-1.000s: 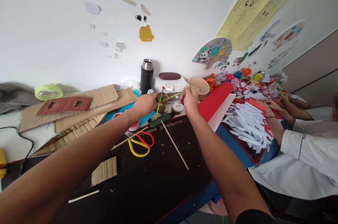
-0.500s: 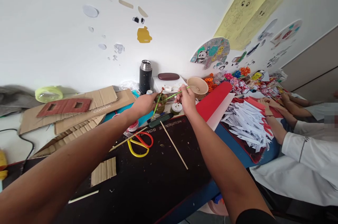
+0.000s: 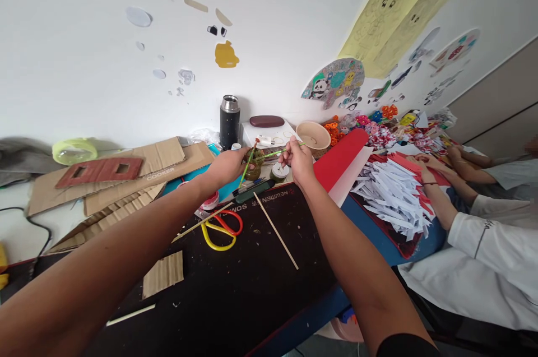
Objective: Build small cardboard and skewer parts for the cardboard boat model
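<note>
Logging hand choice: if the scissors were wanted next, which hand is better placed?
Probably left: the left hand is nearer the scissors than the right hand, though each holds a green stick.

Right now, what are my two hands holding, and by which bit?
Your left hand holds a tilted green stick around its middle. Your right hand holds another green stick, nearer its right end.

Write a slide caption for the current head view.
Two hands hold thin green sticks above a dark mat, near scissors and a flask.
</note>
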